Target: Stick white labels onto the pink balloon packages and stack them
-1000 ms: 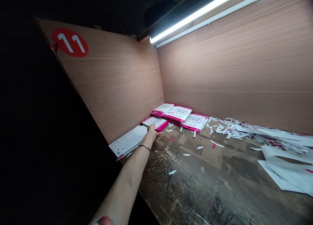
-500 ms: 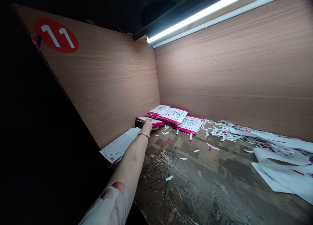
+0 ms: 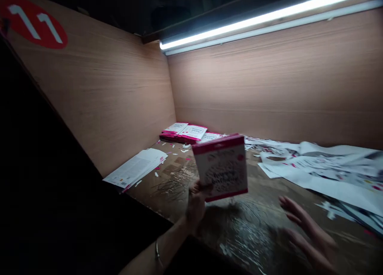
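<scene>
A white and pink stack of "happy birthday" printed packs (image 3: 223,169) is raised upright above the tabletop, its printed face toward me. My left hand (image 3: 199,195) grips it at its lower left corner. To the right, my right hand (image 3: 308,231) hovers over the table, blurred, with thumb and fingers apart and nothing between them. More of the same packs (image 3: 191,133) lie in piles in the far left corner.
White printed sheets (image 3: 137,167) lie at the left table edge. Large paper offcuts and strips (image 3: 326,167) cover the right side. Small scraps are scattered over the worn wooden tabletop (image 3: 254,223). Wooden panels (image 3: 257,87) stand behind and left, under a tube light (image 3: 269,19).
My left hand has taken a stack of packs from the far left corner and brought it nearer and to the right. My right hand has come into view. The view has shifted right.
</scene>
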`<action>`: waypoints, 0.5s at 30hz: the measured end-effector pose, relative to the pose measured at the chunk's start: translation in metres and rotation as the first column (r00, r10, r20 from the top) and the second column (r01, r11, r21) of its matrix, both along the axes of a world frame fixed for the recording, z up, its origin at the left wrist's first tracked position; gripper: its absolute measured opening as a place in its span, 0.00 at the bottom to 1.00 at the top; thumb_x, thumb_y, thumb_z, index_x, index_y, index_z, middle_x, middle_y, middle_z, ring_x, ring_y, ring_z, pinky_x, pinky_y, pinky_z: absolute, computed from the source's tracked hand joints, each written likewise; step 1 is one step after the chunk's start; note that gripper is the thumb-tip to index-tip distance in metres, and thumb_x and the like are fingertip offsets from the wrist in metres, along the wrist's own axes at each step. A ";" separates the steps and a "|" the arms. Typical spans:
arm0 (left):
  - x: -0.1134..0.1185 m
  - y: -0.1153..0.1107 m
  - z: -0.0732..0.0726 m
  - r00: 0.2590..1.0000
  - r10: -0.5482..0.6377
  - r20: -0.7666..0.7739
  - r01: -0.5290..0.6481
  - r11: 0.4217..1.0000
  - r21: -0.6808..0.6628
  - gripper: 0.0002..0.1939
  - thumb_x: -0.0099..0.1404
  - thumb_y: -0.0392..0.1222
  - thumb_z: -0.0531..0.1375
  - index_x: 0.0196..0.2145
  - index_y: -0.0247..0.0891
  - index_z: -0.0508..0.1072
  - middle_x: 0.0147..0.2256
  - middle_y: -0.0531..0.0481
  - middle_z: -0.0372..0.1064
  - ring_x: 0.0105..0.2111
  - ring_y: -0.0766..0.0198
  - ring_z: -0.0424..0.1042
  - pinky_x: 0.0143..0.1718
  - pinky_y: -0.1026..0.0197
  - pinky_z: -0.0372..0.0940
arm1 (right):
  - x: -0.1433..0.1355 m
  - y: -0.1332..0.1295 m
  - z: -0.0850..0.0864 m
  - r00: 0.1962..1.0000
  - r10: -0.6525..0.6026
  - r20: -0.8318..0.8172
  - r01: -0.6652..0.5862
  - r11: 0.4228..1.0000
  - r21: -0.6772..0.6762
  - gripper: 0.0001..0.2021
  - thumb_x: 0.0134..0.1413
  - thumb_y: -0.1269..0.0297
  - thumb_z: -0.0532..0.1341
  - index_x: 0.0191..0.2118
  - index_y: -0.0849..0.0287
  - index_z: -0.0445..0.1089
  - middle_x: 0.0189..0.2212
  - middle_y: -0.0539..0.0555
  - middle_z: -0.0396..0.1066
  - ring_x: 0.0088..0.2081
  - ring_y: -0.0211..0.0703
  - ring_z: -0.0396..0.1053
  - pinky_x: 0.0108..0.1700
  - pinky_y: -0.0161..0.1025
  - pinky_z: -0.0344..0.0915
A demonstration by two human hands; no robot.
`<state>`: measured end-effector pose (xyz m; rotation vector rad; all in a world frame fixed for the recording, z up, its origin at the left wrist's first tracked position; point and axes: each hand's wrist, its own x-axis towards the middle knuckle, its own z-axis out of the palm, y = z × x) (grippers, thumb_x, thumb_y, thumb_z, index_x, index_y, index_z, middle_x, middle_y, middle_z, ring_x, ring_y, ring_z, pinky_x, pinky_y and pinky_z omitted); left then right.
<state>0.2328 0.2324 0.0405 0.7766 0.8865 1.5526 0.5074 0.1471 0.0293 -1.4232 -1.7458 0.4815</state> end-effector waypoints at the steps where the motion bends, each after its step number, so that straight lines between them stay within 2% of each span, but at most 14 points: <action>1: 0.019 -0.013 -0.004 0.994 -0.110 -0.007 0.110 0.994 0.023 0.15 0.43 0.36 0.69 0.32 0.31 0.74 0.28 0.48 0.72 0.30 0.55 0.71 0.37 0.55 0.67 | 0.000 0.012 0.005 0.992 0.025 -0.124 -0.025 1.000 0.005 0.30 0.51 0.53 0.57 0.60 0.50 0.50 0.56 0.57 0.59 0.52 0.55 0.62 0.44 0.44 0.66; 2: 0.034 -0.022 -0.007 0.977 -0.211 -0.018 0.211 0.977 0.041 0.15 0.45 0.38 0.68 0.32 0.31 0.74 0.29 0.46 0.73 0.32 0.54 0.71 0.38 0.53 0.67 | -0.001 0.023 0.009 0.973 0.056 -0.223 -0.061 0.998 -0.016 0.33 0.49 0.53 0.59 0.60 0.53 0.50 0.57 0.59 0.57 0.53 0.56 0.61 0.46 0.45 0.65; 4: 0.054 -0.034 -0.009 0.931 -0.361 -0.050 0.363 0.929 0.066 0.15 0.47 0.39 0.67 0.33 0.31 0.75 0.31 0.45 0.73 0.34 0.52 0.71 0.40 0.52 0.66 | -0.005 0.039 0.016 0.916 0.084 -0.391 -0.120 0.991 -0.067 0.28 0.45 0.54 0.62 0.52 0.60 0.61 0.51 0.62 0.64 0.48 0.57 0.64 0.44 0.45 0.65; 6: 0.061 -0.038 -0.007 0.900 -0.428 -0.086 0.435 0.896 0.087 0.14 0.48 0.39 0.66 0.34 0.32 0.75 0.33 0.46 0.73 0.36 0.53 0.71 0.42 0.52 0.65 | -0.012 0.045 0.018 0.831 0.082 -0.550 -0.165 0.981 -0.102 0.23 0.41 0.56 0.65 0.43 0.63 0.66 0.43 0.61 0.70 0.42 0.54 0.67 0.41 0.45 0.66; 8: 0.062 -0.038 -0.002 0.898 -0.424 -0.119 0.436 0.894 0.101 0.15 0.46 0.36 0.67 0.35 0.34 0.74 0.34 0.47 0.73 0.36 0.55 0.70 0.41 0.55 0.65 | -0.019 0.045 0.016 0.740 0.078 -0.668 -0.190 0.977 -0.096 0.20 0.38 0.60 0.67 0.39 0.62 0.66 0.38 0.58 0.72 0.39 0.52 0.68 0.39 0.44 0.66; 10: 0.060 -0.037 0.002 0.909 -0.380 -0.172 0.402 0.909 0.114 0.17 0.45 0.34 0.68 0.35 0.35 0.74 0.34 0.49 0.73 0.36 0.57 0.70 0.38 0.58 0.65 | -0.025 0.042 0.012 0.693 0.088 -0.716 -0.208 0.975 -0.081 0.19 0.36 0.62 0.68 0.37 0.62 0.65 0.36 0.56 0.72 0.38 0.50 0.68 0.39 0.44 0.66; 15: 0.056 -0.030 0.006 0.917 -0.248 -0.312 0.295 0.949 0.114 0.22 0.37 0.33 0.71 0.34 0.35 0.75 0.33 0.49 0.73 0.35 0.55 0.69 0.36 0.59 0.66 | -0.028 0.044 0.008 0.738 0.183 -0.649 -0.279 0.959 -0.047 0.16 0.41 0.63 0.65 0.39 0.62 0.66 0.40 0.57 0.71 0.40 0.51 0.66 0.40 0.44 0.66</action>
